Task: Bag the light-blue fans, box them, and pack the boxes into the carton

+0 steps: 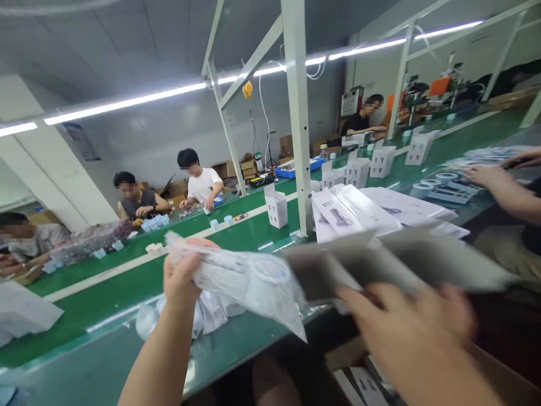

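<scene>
My left hand (182, 276) is closed on one end of a clear plastic bag (257, 282). Inside the bag is a pale item with a round ring at one end; its exact kind is unclear through the film. The bag's free corner points right and down, near an open cardboard box (359, 262) with grey inner walls and spread flaps. My right hand (406, 327), blurred by motion, grips the near side of this box with its fingers bent over the edge. Under my left wrist, more bagged pale items (211, 313) lie on the bench.
A green conveyor belt (249, 228) runs across behind the bench. Upright white boxes (276, 207) stand along it beside a metal post (298, 113). Flat printed boxes (338, 214) are stacked ahead. A co-worker's hand (486, 176) is at the right. Several people sit across the belt.
</scene>
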The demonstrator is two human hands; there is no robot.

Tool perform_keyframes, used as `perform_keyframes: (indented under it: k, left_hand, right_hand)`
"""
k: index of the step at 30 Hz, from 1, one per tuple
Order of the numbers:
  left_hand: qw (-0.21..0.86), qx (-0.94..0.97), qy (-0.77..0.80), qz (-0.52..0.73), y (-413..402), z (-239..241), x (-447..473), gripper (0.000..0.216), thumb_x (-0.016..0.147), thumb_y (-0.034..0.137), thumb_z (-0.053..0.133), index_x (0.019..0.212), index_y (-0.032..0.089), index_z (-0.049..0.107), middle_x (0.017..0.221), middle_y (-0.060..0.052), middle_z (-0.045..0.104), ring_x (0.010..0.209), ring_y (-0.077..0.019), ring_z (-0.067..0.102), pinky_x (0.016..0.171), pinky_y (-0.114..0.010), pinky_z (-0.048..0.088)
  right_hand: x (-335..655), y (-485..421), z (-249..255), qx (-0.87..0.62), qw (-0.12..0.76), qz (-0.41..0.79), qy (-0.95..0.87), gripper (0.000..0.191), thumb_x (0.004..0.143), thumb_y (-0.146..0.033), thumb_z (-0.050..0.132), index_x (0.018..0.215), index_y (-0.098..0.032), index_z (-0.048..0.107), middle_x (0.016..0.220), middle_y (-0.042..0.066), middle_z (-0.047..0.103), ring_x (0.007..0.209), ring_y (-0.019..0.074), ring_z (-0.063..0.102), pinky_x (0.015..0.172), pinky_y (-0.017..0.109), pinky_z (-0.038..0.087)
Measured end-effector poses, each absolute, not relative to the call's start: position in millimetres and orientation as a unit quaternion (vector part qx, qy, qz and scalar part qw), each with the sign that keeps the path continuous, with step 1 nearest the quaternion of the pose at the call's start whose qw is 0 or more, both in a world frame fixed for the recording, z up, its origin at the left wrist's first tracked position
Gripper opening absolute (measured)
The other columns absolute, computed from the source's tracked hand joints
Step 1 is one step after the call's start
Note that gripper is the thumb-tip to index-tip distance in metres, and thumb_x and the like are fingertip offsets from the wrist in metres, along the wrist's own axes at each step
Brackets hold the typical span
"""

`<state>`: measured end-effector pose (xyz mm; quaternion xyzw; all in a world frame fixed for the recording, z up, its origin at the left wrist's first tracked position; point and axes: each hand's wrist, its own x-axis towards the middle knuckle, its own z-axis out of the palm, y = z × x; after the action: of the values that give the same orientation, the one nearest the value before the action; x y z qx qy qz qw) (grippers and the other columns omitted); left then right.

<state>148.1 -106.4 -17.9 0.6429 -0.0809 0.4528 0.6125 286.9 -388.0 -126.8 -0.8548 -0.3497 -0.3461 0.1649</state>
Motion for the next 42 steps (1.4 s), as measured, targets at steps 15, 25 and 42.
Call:
perform_keyframes:
  k: [15, 25, 42]
  left_hand:
    - [-0.004, 0.996, -0.015, 0.086, -10, 28, 220, 0.009, 0.085, 0.025, 0.057, 0.087, 0.017, 0.062, 0.094, -0.007, 0.062, 0.092, -0.0206, 0.056, 0.082, -0.03, 0.045]
    - [-0.066, 0.996, 0.033, 0.054, -31, 16, 277, 0.041, 0.086, 0.025, 0.06, 0.121, 0.015, 0.042, 0.117, -0.014, 0.056, 0.109, -0.0265, 0.053, 0.088, -0.034, 0.044]
    - [-0.069, 0.997, 0.026, 0.028, -31, -66, 258, 0.048, 0.078, 0.052, 0.066, 0.109, 0.019, 0.053, 0.096, -0.011, 0.068, 0.092, -0.031, 0.064, 0.092, -0.05, 0.04]
  right_hand:
    - [325, -157, -133, -0.851, 0.125, -0.225, -0.457, 0.028, 0.091, -0.024, 0.051, 0.114, -0.034, 0.064, 0.097, 0.008, 0.064, 0.11, 0.0393, 0.049, 0.099, 0.068, 0.016]
    - [332, -174, -149, -0.868, 0.105, -0.248, -0.417, 0.032, 0.09, -0.03, 0.056, 0.121, -0.038, 0.061, 0.097, 0.007, 0.063, 0.113, 0.0435, 0.047, 0.1, 0.07, 0.013]
    - [351, -201, -146, -0.852, 0.14, -0.26, -0.432, 0.021, 0.09, -0.023, 0.058, 0.109, -0.022, 0.064, 0.088, 0.006, 0.068, 0.089, 0.0276, 0.059, 0.098, 0.055, 0.028]
